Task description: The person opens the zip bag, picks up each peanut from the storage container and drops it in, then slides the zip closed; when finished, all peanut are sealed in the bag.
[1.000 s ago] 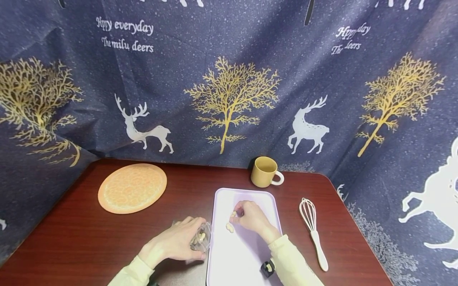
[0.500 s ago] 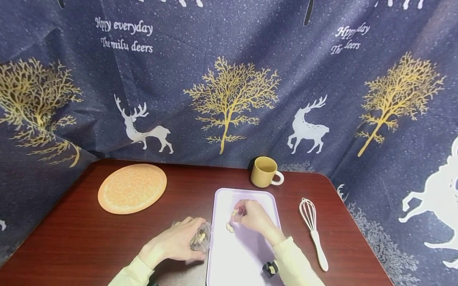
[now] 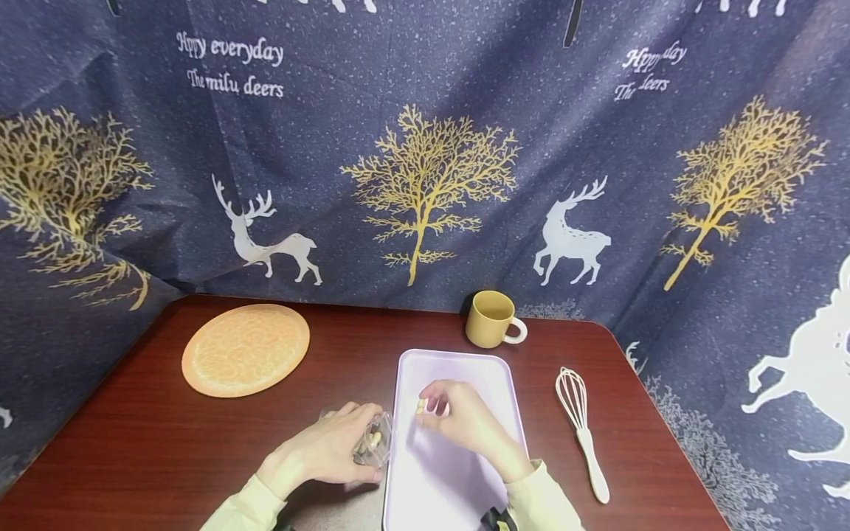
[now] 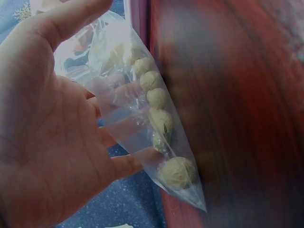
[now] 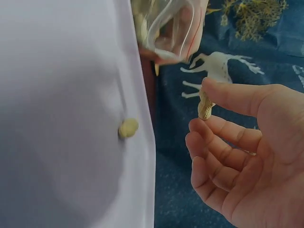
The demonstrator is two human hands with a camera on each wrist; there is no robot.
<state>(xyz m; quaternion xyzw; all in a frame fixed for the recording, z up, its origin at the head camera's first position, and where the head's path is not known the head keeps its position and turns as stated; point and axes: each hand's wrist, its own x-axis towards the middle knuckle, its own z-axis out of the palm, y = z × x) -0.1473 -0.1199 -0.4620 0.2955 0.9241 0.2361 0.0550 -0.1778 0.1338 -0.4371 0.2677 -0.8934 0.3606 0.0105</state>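
Note:
A clear plastic zip bag (image 3: 375, 441) of peanuts lies at the left side of a pale purple tray (image 3: 425, 487). My left hand (image 3: 332, 446) holds it, with fingers behind the plastic and thumb at the top in the left wrist view. Several peanuts (image 4: 156, 99) show through the bag (image 4: 190, 190). Over the tray, my right hand (image 3: 461, 422) pinches a peanut (image 5: 205, 105) between thumb and forefinger. Another peanut (image 5: 128, 128) rests on the tray near its edge in the right wrist view; in the head view I cannot make it out.
A yellow mug (image 3: 490, 319) with a white handle stands behind the tray. To the right lies a white whisk (image 3: 583, 435). An orange oval placemat (image 3: 247, 349) is at the back left of the brown table (image 3: 159, 442). A patterned cloth (image 3: 319, 147) hangs behind.
My right hand has shifted left and toward me over the tray, with the pinched peanut. The left hand and bag have stayed in place.

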